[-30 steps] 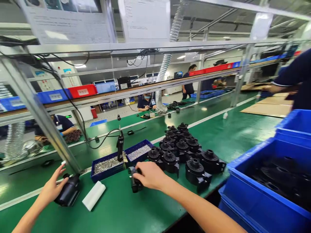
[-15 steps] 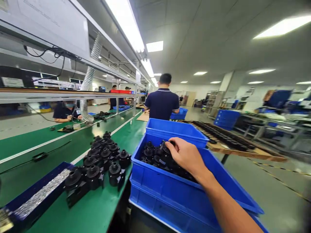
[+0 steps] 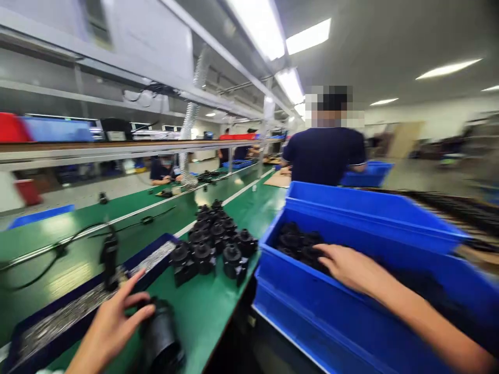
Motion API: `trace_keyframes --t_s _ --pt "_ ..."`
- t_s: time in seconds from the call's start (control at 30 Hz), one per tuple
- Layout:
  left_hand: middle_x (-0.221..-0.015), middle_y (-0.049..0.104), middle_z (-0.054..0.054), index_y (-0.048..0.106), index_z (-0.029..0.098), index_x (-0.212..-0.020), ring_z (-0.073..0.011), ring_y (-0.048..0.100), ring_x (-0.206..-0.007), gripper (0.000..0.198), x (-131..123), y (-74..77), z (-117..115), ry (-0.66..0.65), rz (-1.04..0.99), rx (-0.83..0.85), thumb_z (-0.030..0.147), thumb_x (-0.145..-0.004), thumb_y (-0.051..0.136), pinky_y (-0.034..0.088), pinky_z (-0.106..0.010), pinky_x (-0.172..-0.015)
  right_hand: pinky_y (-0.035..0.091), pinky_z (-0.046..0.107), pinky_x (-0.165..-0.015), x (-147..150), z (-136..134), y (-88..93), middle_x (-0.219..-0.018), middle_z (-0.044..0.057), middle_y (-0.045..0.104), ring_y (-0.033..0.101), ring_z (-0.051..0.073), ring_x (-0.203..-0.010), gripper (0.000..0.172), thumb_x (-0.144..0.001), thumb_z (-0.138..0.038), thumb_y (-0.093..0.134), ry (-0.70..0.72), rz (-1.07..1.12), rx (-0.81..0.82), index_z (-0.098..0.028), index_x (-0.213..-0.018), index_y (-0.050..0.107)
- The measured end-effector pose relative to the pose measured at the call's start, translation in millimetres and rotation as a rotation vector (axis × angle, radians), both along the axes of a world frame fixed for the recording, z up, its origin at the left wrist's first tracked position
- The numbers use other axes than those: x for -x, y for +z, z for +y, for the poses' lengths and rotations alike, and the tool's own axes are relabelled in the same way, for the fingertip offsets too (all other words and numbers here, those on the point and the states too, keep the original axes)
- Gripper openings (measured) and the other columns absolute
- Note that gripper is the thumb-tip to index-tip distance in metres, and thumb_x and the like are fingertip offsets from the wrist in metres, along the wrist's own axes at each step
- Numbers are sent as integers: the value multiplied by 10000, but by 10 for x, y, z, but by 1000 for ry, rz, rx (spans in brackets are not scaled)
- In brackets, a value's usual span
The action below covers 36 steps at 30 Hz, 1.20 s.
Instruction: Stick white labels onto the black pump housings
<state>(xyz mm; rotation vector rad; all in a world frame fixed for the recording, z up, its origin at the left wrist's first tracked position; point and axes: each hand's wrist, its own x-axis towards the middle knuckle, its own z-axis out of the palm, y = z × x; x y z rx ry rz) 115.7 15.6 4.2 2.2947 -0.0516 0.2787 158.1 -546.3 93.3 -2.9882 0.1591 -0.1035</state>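
My left hand point(image 3: 120, 317) is at the lower left over the green bench, index finger stretched out and thumb apart. Its thumb and fingers are at the side of a black cylindrical plastic housing point(image 3: 162, 340), blurred by motion. My right hand point(image 3: 351, 267) reaches over the wall of a blue bin point(image 3: 315, 291), its fingers fairly straight and slightly apart. Their tips are at several black housings point(image 3: 294, 241) lying inside; no firm hold shows. More black housings point(image 3: 216, 234) stand grouped on the bench between my hands.
A long dark-blue tray point(image 3: 93, 291) of small metal pieces lies on the bench point(image 3: 210, 327). A dark tool with a cord point(image 3: 109, 254) is above it. Another blue bin point(image 3: 370, 208) stands behind mine. A co-worker point(image 3: 323, 156) faces away ahead. A shelf point(image 3: 128, 148) spans the left.
The view has swung left, so bench and bin sit further right. My left hand and the housing beside it have come into view. My right fingers look straighter, still inside the bin.
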Motion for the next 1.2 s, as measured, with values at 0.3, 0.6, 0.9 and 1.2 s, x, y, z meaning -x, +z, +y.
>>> trace_keyframes --t_s 0.3,0.6,0.9,1.2 --pt "-1475 645 -155 739 216 -1207 -398 486 -1517 640 206 144 -39 21 172 441 529 -680 924 303 -572 -1337 536 335 -725 179 2160 -564 -902 72 758 711 230 -796 273 -1087 -326 580 842 -242 -736 -219 -1014 821" --pt "-1324 673 -103 744 251 -1104 -410 524 -1456 598 448 196 -109 -153 199 705 524 -671 1053 294 -618 -1323 422 277 -649 -53 3389 -698 -821 22 722 583 156 -709 119 -951 -251 731 899 13 -1116 -177 -887 799" --pt "-1736 400 -113 454 392 -1651 -430 239 -1673 1208 515 -38 47 -234 108 490 610 -634 1069 91 -689 -1384 358 275 -653 -23 3165 -758 -796 -20 513 446 149 -725 328 -1063 -466 603 916 113 -1218 -196 -878 576" --pt "-1691 360 -236 192 400 -1701 -526 412 -1567 1081 655 -1246 -125 -130 -229 314 591 -898 891 435 -852 -1162 261 260 -561 224 3000 -1204 -700 -46 409 340 126 -630 635 -1001 -816 625 789 476 -1264 -200 -869 548"
